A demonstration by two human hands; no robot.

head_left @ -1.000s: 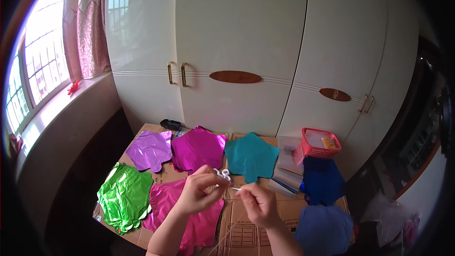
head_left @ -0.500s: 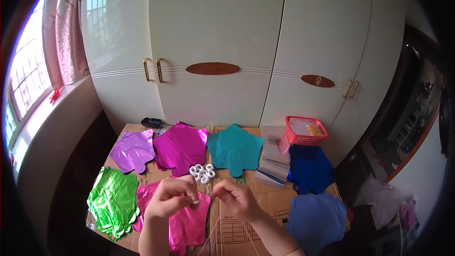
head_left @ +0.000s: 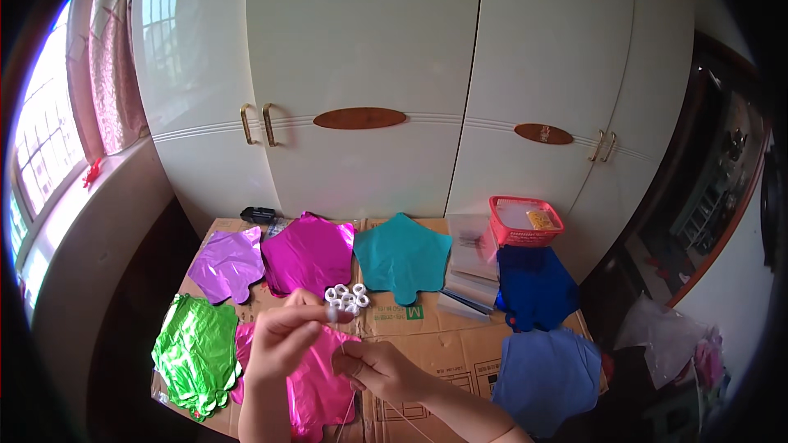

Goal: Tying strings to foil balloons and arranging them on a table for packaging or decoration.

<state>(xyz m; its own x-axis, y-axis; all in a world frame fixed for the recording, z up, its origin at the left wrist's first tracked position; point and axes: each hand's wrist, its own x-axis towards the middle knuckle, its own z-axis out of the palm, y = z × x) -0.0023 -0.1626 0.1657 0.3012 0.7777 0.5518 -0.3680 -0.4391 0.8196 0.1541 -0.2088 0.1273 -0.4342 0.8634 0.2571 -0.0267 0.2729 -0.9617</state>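
Note:
My left hand (head_left: 289,335) is closed above the pink foil balloon (head_left: 316,385), its fingers bent and a small pale piece (head_left: 332,312) at the tips, mostly hidden. Just right of it and slightly lower, my right hand (head_left: 373,367) pinches thumb to fingers. Thin pale string (head_left: 410,420) hangs below the right hand in two strands; its held part is hidden by the fingers. Beyond the hands, several small white rolls (head_left: 359,290) sit in a cluster on the cardboard (head_left: 419,332).
Flat foil balloons surround the hands: green (head_left: 197,353), lilac (head_left: 227,264), magenta (head_left: 308,254), teal (head_left: 402,256), dark blue (head_left: 538,287) and greyish blue (head_left: 548,381). Clear plastic packets (head_left: 466,299) lie near a red basket (head_left: 525,234). A white cabinet (head_left: 361,49) stands behind.
Both hands have shifted left, and the right has come lower and closer to the left. The left fingers have risen slightly with the pale piece. The view has also moved a little.

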